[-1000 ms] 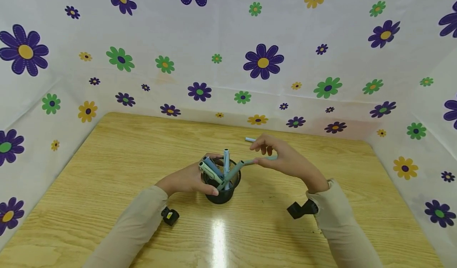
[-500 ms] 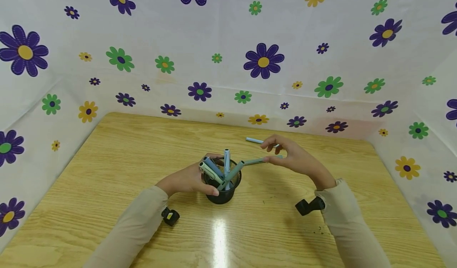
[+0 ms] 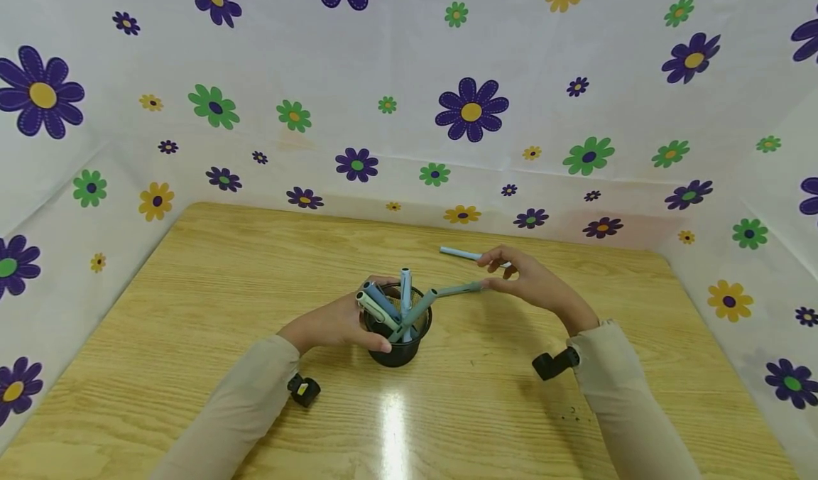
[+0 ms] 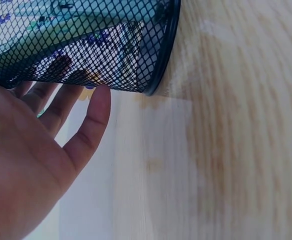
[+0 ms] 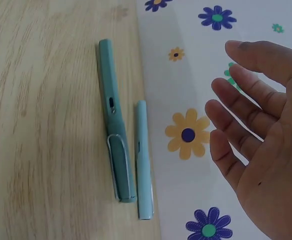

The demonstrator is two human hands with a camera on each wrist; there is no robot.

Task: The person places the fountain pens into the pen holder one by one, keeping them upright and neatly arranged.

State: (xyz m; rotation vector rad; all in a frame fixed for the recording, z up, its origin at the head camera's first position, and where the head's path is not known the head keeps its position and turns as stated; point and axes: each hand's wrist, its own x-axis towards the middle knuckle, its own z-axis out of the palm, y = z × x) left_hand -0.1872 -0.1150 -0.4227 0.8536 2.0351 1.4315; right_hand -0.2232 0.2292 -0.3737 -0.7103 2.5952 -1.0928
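My left hand (image 3: 335, 322) grips the side of a black mesh pen holder (image 3: 395, 356), thumb near the front of its rim. Several capped pens lean in it, among them a pale green pen (image 3: 375, 307) and a light blue one. In the left wrist view, fingers (image 4: 93, 120) lie against the mesh. My right hand (image 3: 537, 281) hovers over the table with loosely bent fingers, holding nothing. Under its fingertips lies a teal green pen (image 3: 456, 290). Beyond that lies another light blue pen (image 3: 460, 253), partly behind the fingers. Both show whole in the right wrist view, the green pen (image 5: 118, 120) being nearer.
The wooden table (image 3: 255, 253) ends at a white flowered cloth (image 3: 383, 61) standing along the back and sides. Small dark specks (image 3: 571, 415) mark the tabletop at the right front. Each wrist wears a small black camera (image 3: 556, 363).
My right hand has shifted right and away from the pen holder, uncovering more of the light blue pen. My left hand stays on the holder.
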